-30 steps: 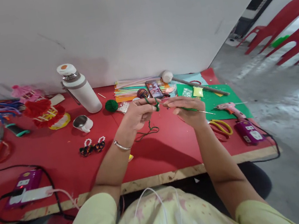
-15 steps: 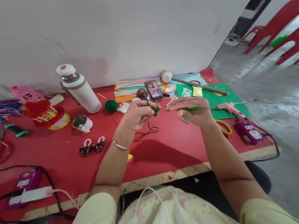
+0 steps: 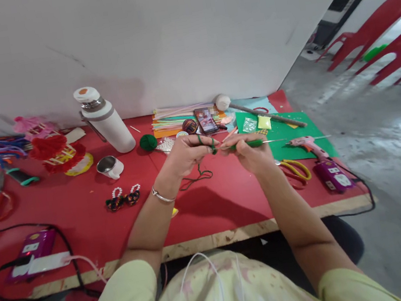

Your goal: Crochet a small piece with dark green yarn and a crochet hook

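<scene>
My left hand point(image 3: 189, 155) is closed on green yarn point(image 3: 214, 145), which loops round its fingers. A loose tail of the yarn lies on the red table below. My right hand point(image 3: 249, 152) grips a crochet hook point(image 3: 256, 143) by its green handle, with a thin metal shaft sticking out to the right. The hook's other end meets the yarn between the two hands. Behind my left hand sit a ball of green yarn point(image 3: 148, 142) and a heap of white beads point(image 3: 165, 145).
A white flask point(image 3: 111, 126) and a steel cup point(image 3: 110, 167) stand left of my hands. Bead-trimmed bows point(image 3: 123, 198) lie nearer. On the right are yellow-handled scissors point(image 3: 297, 170), a pink glue gun point(image 3: 308, 144) and a green sheet point(image 3: 293, 139). A phone point(image 3: 206, 120) lies at the back.
My right hand has moved left, up to my left hand, and its fingers have curled round the hook's handle. The hook now reaches the yarn. My left hand has stayed nearly in place.
</scene>
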Demonstrator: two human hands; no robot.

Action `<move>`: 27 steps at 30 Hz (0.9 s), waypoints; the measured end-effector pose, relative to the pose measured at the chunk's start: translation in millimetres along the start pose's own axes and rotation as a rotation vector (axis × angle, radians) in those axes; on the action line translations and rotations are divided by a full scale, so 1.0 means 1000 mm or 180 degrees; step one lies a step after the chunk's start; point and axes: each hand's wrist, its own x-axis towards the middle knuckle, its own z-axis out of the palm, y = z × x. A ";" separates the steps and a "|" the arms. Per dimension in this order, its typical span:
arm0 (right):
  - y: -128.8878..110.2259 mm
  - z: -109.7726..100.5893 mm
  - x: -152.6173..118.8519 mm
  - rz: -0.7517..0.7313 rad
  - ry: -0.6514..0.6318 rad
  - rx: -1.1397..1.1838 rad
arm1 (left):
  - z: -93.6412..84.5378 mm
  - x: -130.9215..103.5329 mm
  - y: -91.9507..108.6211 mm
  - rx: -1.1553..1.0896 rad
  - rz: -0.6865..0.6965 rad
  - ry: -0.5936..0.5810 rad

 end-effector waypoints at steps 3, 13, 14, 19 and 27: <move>0.016 0.014 -0.007 -0.0211 0.0363 -0.0163 | 0.005 0.002 -0.006 0.0146 0.0260 0.0122; -0.003 0.021 -0.004 -0.1038 0.0369 -0.1460 | 0.003 0.005 -0.016 0.0197 0.0652 0.0211; -0.004 0.021 -0.003 -0.1032 0.0402 -0.1458 | 0.003 0.005 -0.015 0.0233 0.0652 0.0188; -0.001 0.023 -0.005 -0.0888 0.0653 -0.1240 | 0.000 0.003 -0.011 0.0478 0.0666 0.0170; 0.003 0.035 -0.009 -0.1098 0.1178 -0.1838 | 0.013 -0.001 -0.013 0.1844 0.1699 0.0858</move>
